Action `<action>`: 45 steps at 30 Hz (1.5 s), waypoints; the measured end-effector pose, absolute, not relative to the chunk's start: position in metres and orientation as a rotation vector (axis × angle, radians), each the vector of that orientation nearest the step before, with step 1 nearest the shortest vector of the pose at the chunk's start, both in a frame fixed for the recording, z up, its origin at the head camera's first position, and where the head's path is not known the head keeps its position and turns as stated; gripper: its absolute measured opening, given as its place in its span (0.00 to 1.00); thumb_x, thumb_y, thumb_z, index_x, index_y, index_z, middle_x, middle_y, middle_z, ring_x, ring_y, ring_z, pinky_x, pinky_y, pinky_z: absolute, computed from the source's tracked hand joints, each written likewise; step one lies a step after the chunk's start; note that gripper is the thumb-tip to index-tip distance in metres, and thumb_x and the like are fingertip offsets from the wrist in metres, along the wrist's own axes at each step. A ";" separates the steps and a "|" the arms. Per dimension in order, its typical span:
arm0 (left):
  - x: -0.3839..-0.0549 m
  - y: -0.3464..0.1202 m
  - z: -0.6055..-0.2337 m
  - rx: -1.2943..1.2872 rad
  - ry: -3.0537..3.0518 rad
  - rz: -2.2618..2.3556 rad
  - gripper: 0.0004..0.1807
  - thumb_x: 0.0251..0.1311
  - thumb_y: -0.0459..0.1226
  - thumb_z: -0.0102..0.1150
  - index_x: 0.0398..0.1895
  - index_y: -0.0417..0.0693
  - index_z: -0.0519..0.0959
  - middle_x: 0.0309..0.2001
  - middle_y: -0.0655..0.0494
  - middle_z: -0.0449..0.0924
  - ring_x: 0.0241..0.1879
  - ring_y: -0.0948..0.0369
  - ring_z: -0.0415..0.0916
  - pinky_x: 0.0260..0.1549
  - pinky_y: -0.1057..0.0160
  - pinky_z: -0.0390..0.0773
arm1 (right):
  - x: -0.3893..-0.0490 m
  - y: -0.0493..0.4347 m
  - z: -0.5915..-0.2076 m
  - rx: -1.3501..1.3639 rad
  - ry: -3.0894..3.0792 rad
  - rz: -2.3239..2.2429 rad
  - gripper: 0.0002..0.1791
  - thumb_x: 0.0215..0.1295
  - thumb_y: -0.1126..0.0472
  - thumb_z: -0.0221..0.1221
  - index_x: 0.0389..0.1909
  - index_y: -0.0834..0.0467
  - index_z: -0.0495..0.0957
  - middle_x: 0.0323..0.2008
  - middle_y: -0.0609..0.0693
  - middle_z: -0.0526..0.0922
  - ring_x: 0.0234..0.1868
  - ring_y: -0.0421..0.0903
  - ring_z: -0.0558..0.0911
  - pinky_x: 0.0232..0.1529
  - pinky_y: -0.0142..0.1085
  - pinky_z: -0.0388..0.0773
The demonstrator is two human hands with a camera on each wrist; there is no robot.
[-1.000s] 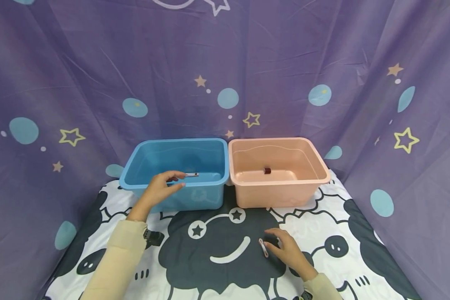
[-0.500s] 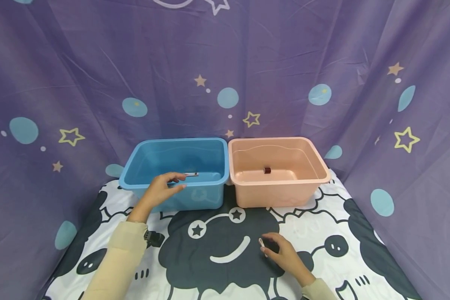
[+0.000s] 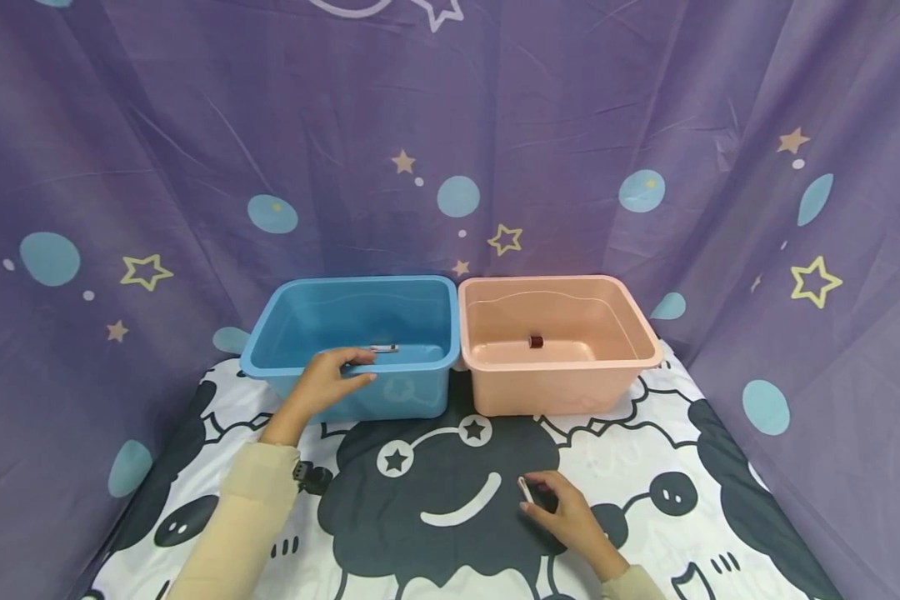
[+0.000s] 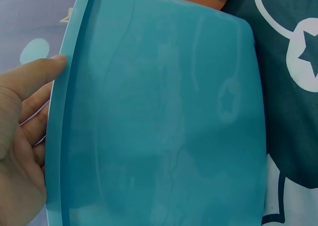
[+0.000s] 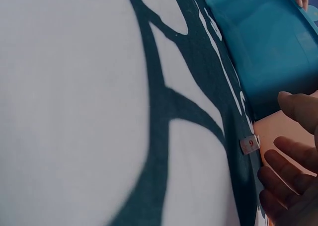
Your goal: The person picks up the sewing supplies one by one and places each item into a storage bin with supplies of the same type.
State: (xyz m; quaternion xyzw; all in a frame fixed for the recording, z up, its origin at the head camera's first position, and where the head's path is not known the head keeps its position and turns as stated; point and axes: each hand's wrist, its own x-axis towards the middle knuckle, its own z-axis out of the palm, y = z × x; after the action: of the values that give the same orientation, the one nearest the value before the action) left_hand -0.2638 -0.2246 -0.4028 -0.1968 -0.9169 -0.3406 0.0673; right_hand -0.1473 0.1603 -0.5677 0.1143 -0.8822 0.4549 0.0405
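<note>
My left hand (image 3: 328, 382) is at the front rim of the blue tub (image 4: 164, 112), its thumb on the outer side of the rim and its other fingers behind it, gripping the edge. Inside this tub lies a slim whitish stick-like thing (image 3: 384, 348). Low over the cloth, my right hand (image 3: 570, 515) reaches with thumb and fingers spread around a small, slim white-and-pink thing (image 3: 525, 490). In the right wrist view a gap shows between the fingers and that printed thing (image 5: 250, 144), whose kind is unclear.
A peach tub (image 3: 562, 390) stands against the blue one's right side, with a small dark red cylinder (image 3: 536, 342) in it. Beneath everything is a black-and-white cartoon cloth (image 3: 450, 542). A purple curtain (image 3: 555, 108) with stars and dots hangs behind and along both sides.
My right hand has moved down slightly and left, bringing thumb and fingers around the white-and-pink thing. My left thumb and fingers have drawn a little closer together at the blue rim.
</note>
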 end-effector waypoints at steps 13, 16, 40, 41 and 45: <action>-0.261 -0.222 -0.405 -0.590 -2.737 -0.947 0.18 0.55 0.42 0.65 0.49 0.45 0.81 0.49 0.46 0.81 0.50 0.47 0.76 0.47 0.46 0.75 | -0.145 0.158 -0.570 0.310 -2.704 1.400 0.22 0.47 0.58 0.71 0.46 0.57 0.80 0.41 0.45 0.80 0.41 0.44 0.78 0.47 0.37 0.75; -0.260 -0.221 -0.405 -0.594 -2.726 -0.945 0.17 0.55 0.42 0.65 0.48 0.46 0.82 0.49 0.46 0.81 0.49 0.46 0.76 0.46 0.46 0.75 | -0.145 0.157 -0.570 0.295 -2.686 1.411 0.22 0.47 0.59 0.71 0.45 0.57 0.80 0.40 0.45 0.79 0.39 0.44 0.78 0.46 0.37 0.76; -0.262 -0.221 -0.405 -0.529 -2.805 -0.926 0.17 0.56 0.41 0.64 0.49 0.47 0.82 0.50 0.47 0.81 0.52 0.48 0.75 0.49 0.46 0.74 | -0.145 0.156 -0.576 0.161 -2.777 1.418 0.24 0.38 0.64 0.74 0.40 0.57 0.78 0.37 0.46 0.78 0.40 0.44 0.76 0.46 0.38 0.75; -0.262 -0.221 -0.405 -0.529 -2.803 -0.927 0.17 0.56 0.41 0.64 0.49 0.47 0.82 0.50 0.48 0.81 0.52 0.48 0.76 0.49 0.47 0.74 | -0.145 0.156 -0.577 0.167 -2.768 1.410 0.24 0.37 0.65 0.74 0.40 0.57 0.78 0.37 0.46 0.78 0.39 0.44 0.76 0.45 0.37 0.75; -0.262 -0.222 -0.407 -0.522 -2.801 -0.924 0.17 0.57 0.41 0.64 0.49 0.48 0.82 0.50 0.48 0.81 0.52 0.48 0.75 0.49 0.46 0.74 | -0.145 0.157 -0.579 0.229 -2.723 1.361 0.25 0.34 0.68 0.74 0.39 0.57 0.78 0.37 0.45 0.77 0.37 0.42 0.75 0.42 0.36 0.74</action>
State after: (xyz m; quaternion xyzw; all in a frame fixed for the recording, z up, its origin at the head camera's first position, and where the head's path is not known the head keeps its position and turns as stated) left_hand -0.2621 -0.2217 -0.4066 -0.1739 -0.9327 -0.3075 0.0732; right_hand -0.1452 0.1572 -0.5793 0.0748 -0.8911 0.4453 0.0443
